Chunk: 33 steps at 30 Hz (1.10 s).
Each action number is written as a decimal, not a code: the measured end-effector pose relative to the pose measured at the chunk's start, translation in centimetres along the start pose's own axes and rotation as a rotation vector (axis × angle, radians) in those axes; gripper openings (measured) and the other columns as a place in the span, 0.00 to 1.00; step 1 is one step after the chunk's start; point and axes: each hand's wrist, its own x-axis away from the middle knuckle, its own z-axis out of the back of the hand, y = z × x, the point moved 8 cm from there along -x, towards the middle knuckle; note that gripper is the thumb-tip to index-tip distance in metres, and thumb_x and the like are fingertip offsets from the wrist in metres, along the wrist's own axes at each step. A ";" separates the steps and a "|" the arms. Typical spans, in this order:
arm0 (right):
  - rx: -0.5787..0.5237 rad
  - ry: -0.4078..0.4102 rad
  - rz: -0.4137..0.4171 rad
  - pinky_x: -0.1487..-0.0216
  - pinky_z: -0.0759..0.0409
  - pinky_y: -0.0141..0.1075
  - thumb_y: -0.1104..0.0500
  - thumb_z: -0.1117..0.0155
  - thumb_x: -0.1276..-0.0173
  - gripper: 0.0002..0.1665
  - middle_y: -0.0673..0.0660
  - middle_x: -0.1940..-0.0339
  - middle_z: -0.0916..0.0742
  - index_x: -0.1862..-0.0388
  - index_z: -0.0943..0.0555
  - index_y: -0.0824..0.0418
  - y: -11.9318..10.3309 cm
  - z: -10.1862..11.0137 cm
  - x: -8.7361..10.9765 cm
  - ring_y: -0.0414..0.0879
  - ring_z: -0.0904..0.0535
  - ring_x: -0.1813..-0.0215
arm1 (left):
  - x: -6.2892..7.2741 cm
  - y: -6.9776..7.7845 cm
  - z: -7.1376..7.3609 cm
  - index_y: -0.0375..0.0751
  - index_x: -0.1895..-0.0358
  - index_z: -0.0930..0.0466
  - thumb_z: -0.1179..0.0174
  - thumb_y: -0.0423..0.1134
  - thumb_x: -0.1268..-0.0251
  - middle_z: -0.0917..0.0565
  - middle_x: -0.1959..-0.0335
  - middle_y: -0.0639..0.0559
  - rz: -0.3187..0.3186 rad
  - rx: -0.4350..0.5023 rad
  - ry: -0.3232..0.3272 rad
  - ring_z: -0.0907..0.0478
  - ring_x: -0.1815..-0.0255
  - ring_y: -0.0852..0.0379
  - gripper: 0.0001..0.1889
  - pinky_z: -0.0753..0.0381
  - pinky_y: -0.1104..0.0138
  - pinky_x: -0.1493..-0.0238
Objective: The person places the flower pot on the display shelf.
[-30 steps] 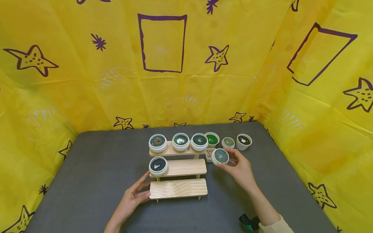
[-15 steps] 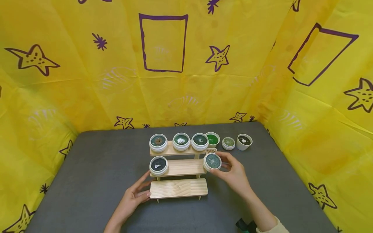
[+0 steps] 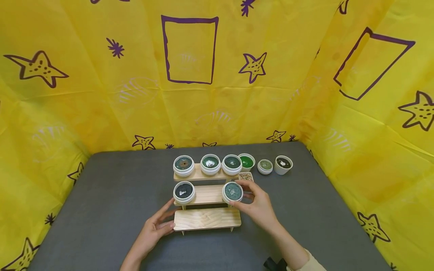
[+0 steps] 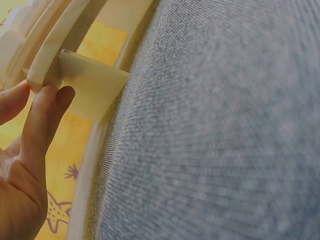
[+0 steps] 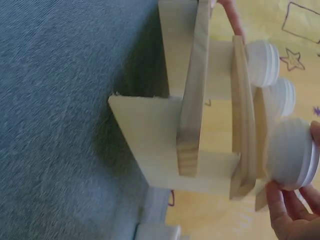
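Right hand (image 3: 258, 207) grips a round white teal-topped cup (image 3: 232, 192); left hand (image 3: 152, 231) pinches a pale wooden three-tiered stand (image 3: 207, 219)

Booth-like place, wider setting unclear: star-printed yellow cloth walls (image 3: 281, 101) on three sides of grey table (image 3: 118, 195).

No legible text, labels or numbers; wrist views perhaps too blurred.

Head view: a pale cream sleeve (image 3: 307, 263) ends on the right forearm (image 3: 284, 240) at five o'clock; a blocky black piece (image 3: 274, 264) shows just beside it; at seven o'clock, the left hand (image 3: 153, 230) is bare.
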 end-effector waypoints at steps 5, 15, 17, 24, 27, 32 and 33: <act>0.007 -0.017 0.006 0.48 0.16 0.30 0.61 0.17 0.53 0.35 0.53 0.48 0.14 0.44 0.19 0.52 -0.4 -1.2 -0.3 0.49 0.18 0.48 | 0.0 0.1 0.0 0.44 0.21 0.51 0.44 0.29 0.30 0.39 0.33 0.13 -0.020 0.009 -0.009 0.18 0.48 0.70 0.38 0.17 0.75 0.54; -0.039 -0.032 -0.033 0.52 0.16 0.28 0.64 0.17 0.54 0.36 0.56 0.48 0.14 0.43 0.19 0.53 -0.9 -3.8 -1.0 0.50 0.16 0.49 | -0.1 -0.2 0.2 0.43 0.21 0.50 0.44 0.29 0.31 0.37 0.35 0.12 -0.008 0.008 0.023 0.17 0.50 0.69 0.38 0.15 0.73 0.56; -0.053 -0.035 -0.039 0.52 0.16 0.28 0.65 0.18 0.55 0.37 0.56 0.48 0.14 0.43 0.19 0.53 -1.0 -4.3 -1.2 0.50 0.15 0.49 | -0.1 -0.2 0.2 0.43 0.21 0.50 0.43 0.29 0.31 0.37 0.35 0.12 -0.008 0.008 0.023 0.17 0.50 0.69 0.38 0.15 0.73 0.56; -0.092 -0.052 -0.023 0.51 0.16 0.28 0.69 0.19 0.54 0.37 0.58 0.47 0.14 0.43 0.20 0.59 -1.2 -5.8 -1.4 0.51 0.16 0.48 | -0.2 -0.2 0.1 0.43 0.21 0.50 0.44 0.29 0.31 0.37 0.35 0.12 -0.011 0.006 0.018 0.17 0.50 0.69 0.38 0.16 0.73 0.57; -0.079 -0.049 -0.001 0.51 0.16 0.28 0.68 0.19 0.54 0.36 0.58 0.47 0.15 0.42 0.20 0.60 -1.5 -6.1 -1.4 0.50 0.16 0.48 | -0.2 -0.2 0.2 0.44 0.21 0.50 0.43 0.29 0.31 0.37 0.35 0.12 -0.009 0.007 0.021 0.17 0.50 0.69 0.38 0.15 0.73 0.57; -0.054 -0.039 0.014 0.51 0.16 0.28 0.67 0.19 0.53 0.36 0.58 0.47 0.15 0.42 0.20 0.60 -1.5 -6.4 -1.5 0.49 0.15 0.48 | -0.1 -0.2 0.1 0.44 0.21 0.50 0.44 0.29 0.30 0.37 0.35 0.12 -0.015 0.001 0.016 0.17 0.50 0.69 0.38 0.15 0.73 0.57; -0.053 -0.035 0.017 0.51 0.15 0.29 0.67 0.19 0.53 0.36 0.58 0.47 0.14 0.42 0.20 0.60 -1.5 -6.4 -1.5 0.50 0.15 0.48 | -0.1 -0.2 0.1 0.44 0.21 0.50 0.44 0.29 0.30 0.37 0.35 0.12 -0.015 0.001 0.016 0.17 0.50 0.69 0.38 0.15 0.73 0.57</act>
